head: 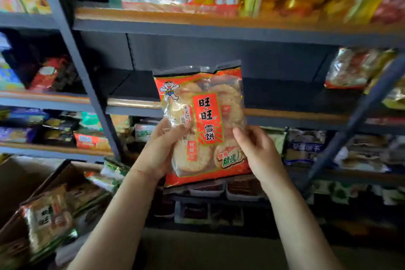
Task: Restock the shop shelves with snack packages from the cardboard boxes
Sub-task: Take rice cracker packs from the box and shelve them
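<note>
one head cam, wide-angle, worn by the person. faces fwd at the shelf unit (219,30), tilted slightly down, close up: shelves fill the frame, both forearms reach in from the bottom edge.

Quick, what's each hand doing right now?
Left hand: grips the red snack bag by its left edge.
Right hand: grips the bag's right edge.

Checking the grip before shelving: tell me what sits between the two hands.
In the head view, the red rice cracker bag sits upright between the left hand and right hand, each gripping one lower side edge.
</note>
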Available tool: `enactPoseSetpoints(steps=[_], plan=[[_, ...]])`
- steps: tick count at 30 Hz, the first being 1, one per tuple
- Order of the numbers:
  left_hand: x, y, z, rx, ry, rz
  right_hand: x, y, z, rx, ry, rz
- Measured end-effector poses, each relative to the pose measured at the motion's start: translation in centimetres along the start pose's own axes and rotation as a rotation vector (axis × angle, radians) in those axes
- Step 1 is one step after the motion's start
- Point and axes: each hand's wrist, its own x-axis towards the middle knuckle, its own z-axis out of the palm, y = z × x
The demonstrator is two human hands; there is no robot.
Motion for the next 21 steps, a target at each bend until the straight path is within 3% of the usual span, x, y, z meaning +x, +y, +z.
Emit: enactPoseSetpoints(steps=[3, 9, 14, 21], plan=[[1.4, -2.1, 6.3, 0.036, 0.002, -0.006, -1.0, 1.1, -6.1, 0.003, 0.101, 0.026], [3.6, -8.7, 16.9, 0.207, -0.172, -0.027, -3.1, 5.5, -17.0, 0.001, 0.259, 0.134], [6.5, -14.6, 25.1, 0.292, -0.22, -0.034, -2.5, 9.5, -24.5, 0.058, 0.41, 0.196], [11.4, -23.2, 37.0, 0.246, -0.335, -0.113, 1.9, 15.2, -36.3, 0.033, 0.643, 0.28]])
